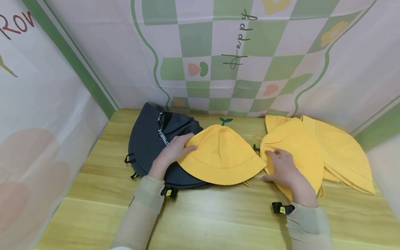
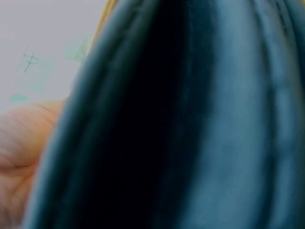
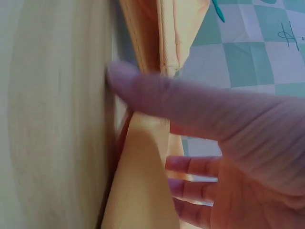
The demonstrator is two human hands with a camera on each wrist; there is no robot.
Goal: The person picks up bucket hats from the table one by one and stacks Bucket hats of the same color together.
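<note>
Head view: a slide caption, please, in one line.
Left hand at a sprout-topped yellow hat overlapping dark headwear; right hand at another yellow hat.

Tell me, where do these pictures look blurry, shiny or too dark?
Head view: mostly crisp, with pale glare on the wooden table; left wrist view: the dark hat is badly out of focus, with a near-black gap; right wrist view: the thumb tip of the right hand looks blurred.

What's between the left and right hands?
Mainly the yellow bucket hat topped by a green sprout, spanning nearly the whole gap from left hand to right hand. Seen in head view.
</note>
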